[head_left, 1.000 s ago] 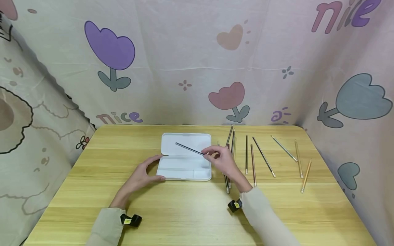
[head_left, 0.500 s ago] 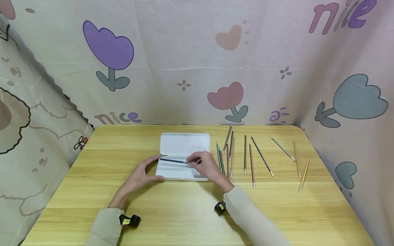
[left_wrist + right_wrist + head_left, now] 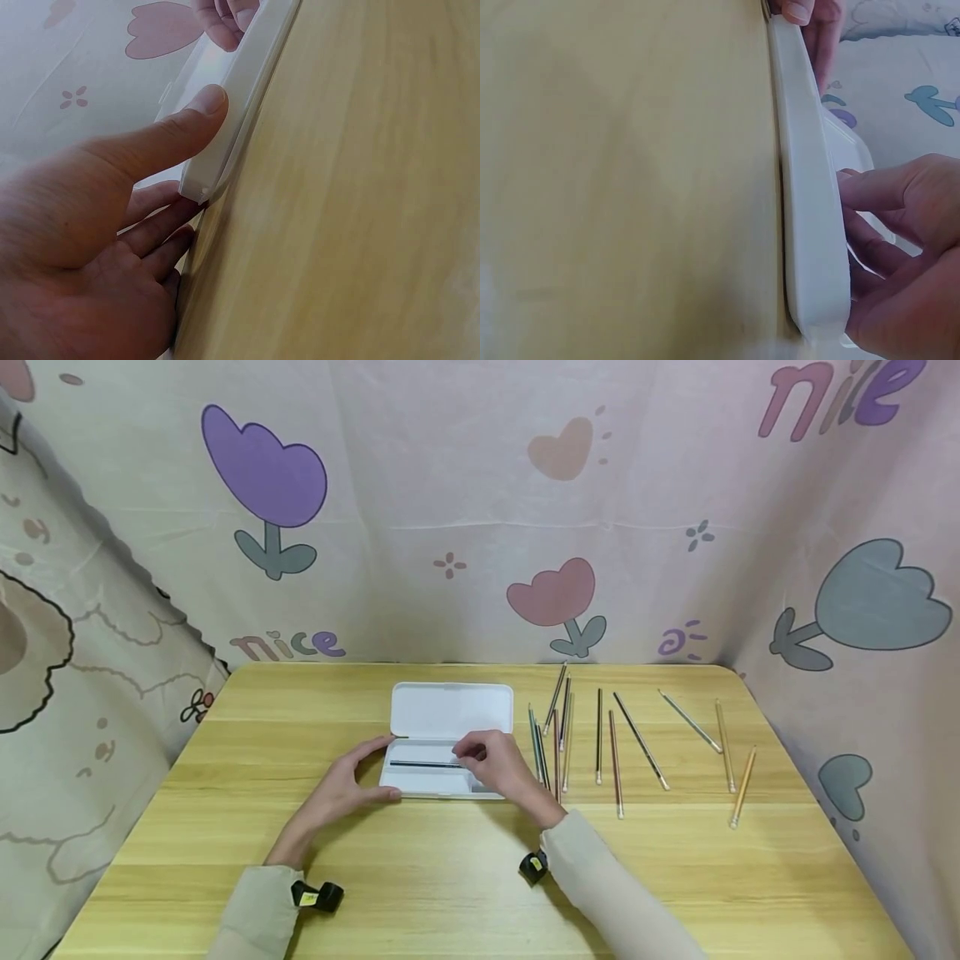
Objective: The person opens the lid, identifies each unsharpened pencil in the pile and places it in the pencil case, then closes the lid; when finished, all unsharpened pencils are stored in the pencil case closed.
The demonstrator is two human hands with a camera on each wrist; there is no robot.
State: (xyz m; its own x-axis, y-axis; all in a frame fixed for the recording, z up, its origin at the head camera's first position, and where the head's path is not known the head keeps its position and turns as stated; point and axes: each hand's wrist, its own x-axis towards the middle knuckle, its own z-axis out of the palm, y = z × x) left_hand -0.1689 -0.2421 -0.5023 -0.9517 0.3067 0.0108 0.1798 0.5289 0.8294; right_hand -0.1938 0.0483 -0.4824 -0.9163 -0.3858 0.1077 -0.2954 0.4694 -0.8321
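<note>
A white pencil case point(image 3: 452, 710) lies with its lid back on the table, its tray divided into compartments. One dark pencil point(image 3: 426, 765) lies lengthwise in the tray's long rear compartment. My left hand point(image 3: 343, 789) grips the case's left end; in the left wrist view its thumb presses the front wall, other fingers at the end corner. My right hand point(image 3: 498, 766) is over the right part of the tray, covering the pencil's right end. Its fingertips show just behind the pencil. In the right wrist view the right hand's thumb and fingers point(image 3: 881, 251) reach in behind the front wall.
To the right of the case, several loose pencils lie scattered, among them a dark one point(image 3: 641, 741), a reddish one point(image 3: 617, 764) and a yellow one point(image 3: 743, 787). The wooden table point(image 3: 450, 877) ends at the back against a printed curtain point(image 3: 420, 460).
My right hand has carried the dark pencil left and down into the case. The pencil has settled level in the compartment, out of the fingertips. My left hand has stayed at the case.
</note>
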